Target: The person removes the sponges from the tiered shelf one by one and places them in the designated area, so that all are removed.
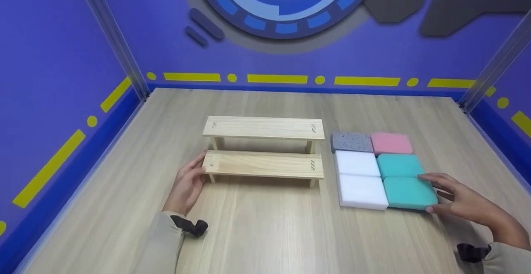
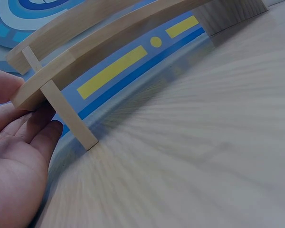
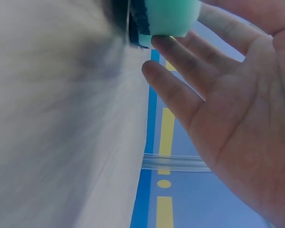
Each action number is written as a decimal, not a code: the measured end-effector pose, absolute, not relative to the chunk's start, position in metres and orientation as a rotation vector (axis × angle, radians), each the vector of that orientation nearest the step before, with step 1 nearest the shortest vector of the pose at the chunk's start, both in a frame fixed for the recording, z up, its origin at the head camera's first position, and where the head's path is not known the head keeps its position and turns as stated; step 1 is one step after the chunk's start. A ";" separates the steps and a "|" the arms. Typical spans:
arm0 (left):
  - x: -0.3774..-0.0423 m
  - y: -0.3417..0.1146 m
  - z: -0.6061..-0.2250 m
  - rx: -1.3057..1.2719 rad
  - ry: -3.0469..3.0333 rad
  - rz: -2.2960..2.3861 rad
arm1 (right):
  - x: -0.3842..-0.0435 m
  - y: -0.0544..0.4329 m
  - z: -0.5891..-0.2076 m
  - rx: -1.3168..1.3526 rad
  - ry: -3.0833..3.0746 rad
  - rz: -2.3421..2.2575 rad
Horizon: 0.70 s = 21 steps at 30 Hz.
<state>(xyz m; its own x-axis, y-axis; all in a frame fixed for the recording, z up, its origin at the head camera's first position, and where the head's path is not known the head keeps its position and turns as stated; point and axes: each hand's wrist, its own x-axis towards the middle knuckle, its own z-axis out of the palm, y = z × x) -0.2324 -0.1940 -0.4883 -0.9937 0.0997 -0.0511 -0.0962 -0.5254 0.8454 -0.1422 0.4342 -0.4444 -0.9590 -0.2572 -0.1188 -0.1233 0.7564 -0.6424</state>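
A two-step wooden rack [image 1: 265, 127] stands in the middle of the table. My left hand [image 1: 189, 185] grips the left end of its lower front board; in the left wrist view the thumb [image 2: 4, 86] lies at the board's upper side and the other fingers underneath. To the right, my right hand [image 1: 468, 199] reaches to the nearer green sponge [image 1: 408, 192], its fingertips at the right edge and near corner. Seen from the right wrist, its fingers [image 3: 175, 90] are nearly straight, and the sponge has a dark underside.
Against the nearer green sponge lie another green sponge [image 1: 399, 165], two white sponges [image 1: 361, 191], a grey speckled block [image 1: 351, 141] and a pink sponge [image 1: 392, 143], in two columns. Blue printed panels [image 1: 286, 66] enclose the wooden table [image 1: 265, 232] at the back and sides.
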 end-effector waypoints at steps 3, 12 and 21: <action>-0.233 -0.193 -0.488 0.012 1.494 2.626 | -0.141 0.435 -0.444 -0.299 2.756 -0.975; -0.235 -0.193 -0.488 0.034 1.520 2.611 | -0.139 0.432 -0.443 -0.303 2.802 -0.939; -0.234 -0.196 -0.479 -0.062 1.649 2.612 | -0.145 0.416 -0.427 -0.227 2.940 -0.874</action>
